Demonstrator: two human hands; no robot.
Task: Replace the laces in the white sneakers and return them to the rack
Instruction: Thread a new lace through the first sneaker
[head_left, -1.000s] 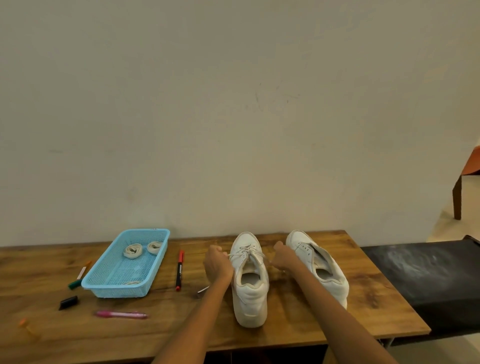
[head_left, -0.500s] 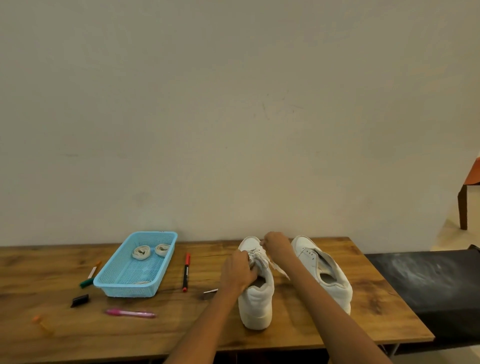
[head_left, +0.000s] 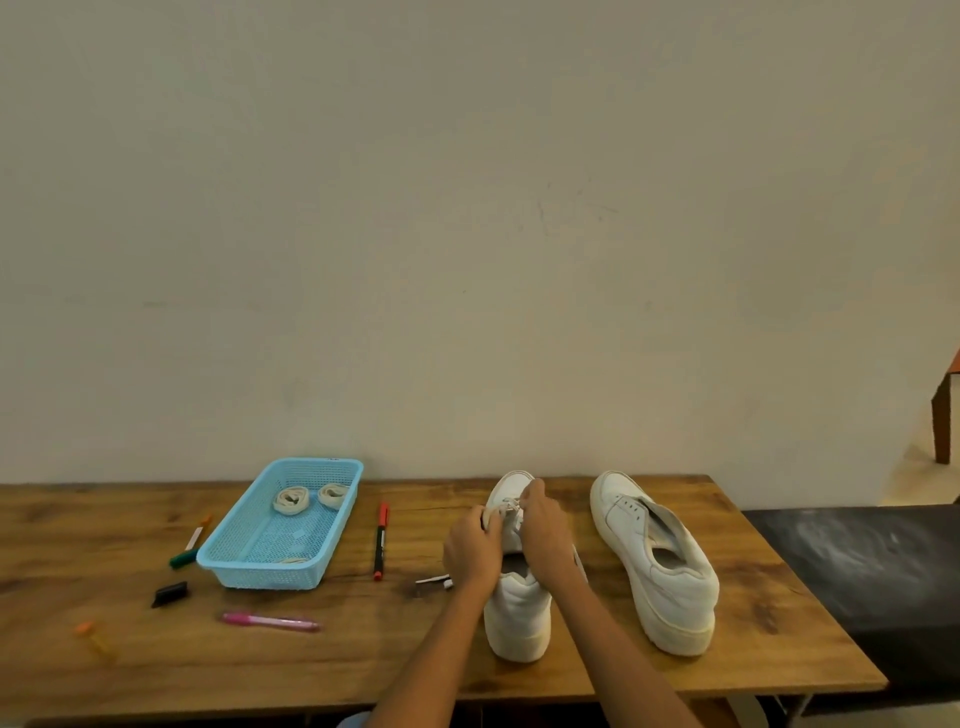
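Clearly both hands, left hand (head_left: 471, 545) and right hand (head_left: 543, 530), pinch the lace (head_left: 508, 505) over the near sneaker (head_left: 519, 613) on the bench (head_left: 363, 649); no writing is readable anywhere.

Two sneakers (head_left: 519, 597) (head_left: 654, 561), one basket (head_left: 228, 566), two lace rolls (head_left: 291, 501) (head_left: 332, 493), four pens (head_left: 381, 540) (head_left: 270, 621) (head_left: 191, 543) (head_left: 93, 639).
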